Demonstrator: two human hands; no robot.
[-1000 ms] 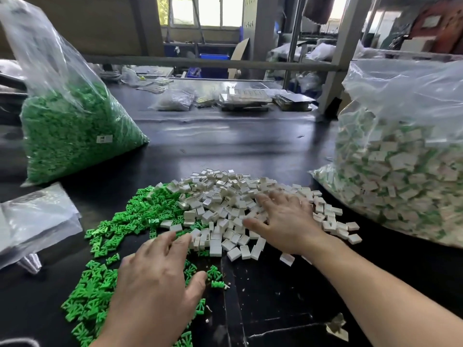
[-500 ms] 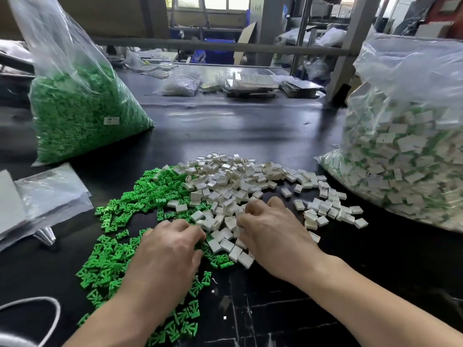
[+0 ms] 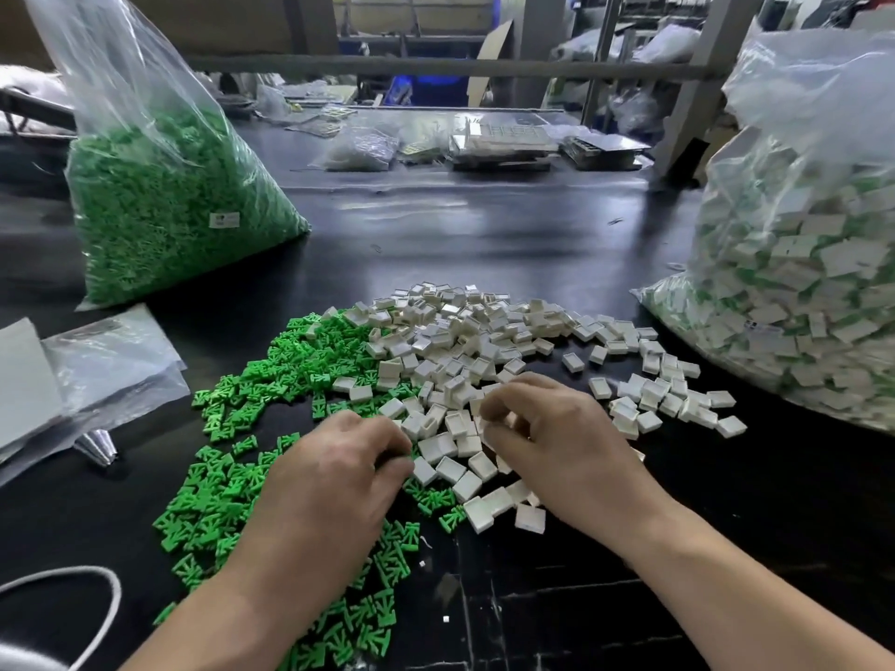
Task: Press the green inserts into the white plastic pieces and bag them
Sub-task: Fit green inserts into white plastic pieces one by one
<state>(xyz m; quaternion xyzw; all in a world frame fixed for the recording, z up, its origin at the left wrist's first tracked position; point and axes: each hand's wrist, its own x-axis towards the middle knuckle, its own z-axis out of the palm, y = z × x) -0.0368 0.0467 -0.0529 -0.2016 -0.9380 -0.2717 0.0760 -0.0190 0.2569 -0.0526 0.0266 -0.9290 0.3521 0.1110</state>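
Loose green inserts [image 3: 271, 380] lie in a spread heap on the black table, running down under my left forearm. A heap of white plastic pieces [image 3: 465, 331] adjoins it on the right. My left hand [image 3: 334, 481] rests where the two heaps meet, fingers curled down; what they pinch is hidden. My right hand [image 3: 557, 447] sits at the near edge of the white heap, fingers curled around a white piece that shows between fingertips and thumb. The hands are a few centimetres apart.
A large clear bag of green inserts [image 3: 160, 210] stands at the back left. A big clear bag of white pieces with green showing [image 3: 813, 283] fills the right side. Flat empty bags [image 3: 97, 375] lie at the left, and a white cord [image 3: 97, 617] loops at the near left.
Both hands were spread flat over the heaps; they have drawn closer together and curled their fingers. The right hand has pulled back to the near edge of the white heap.
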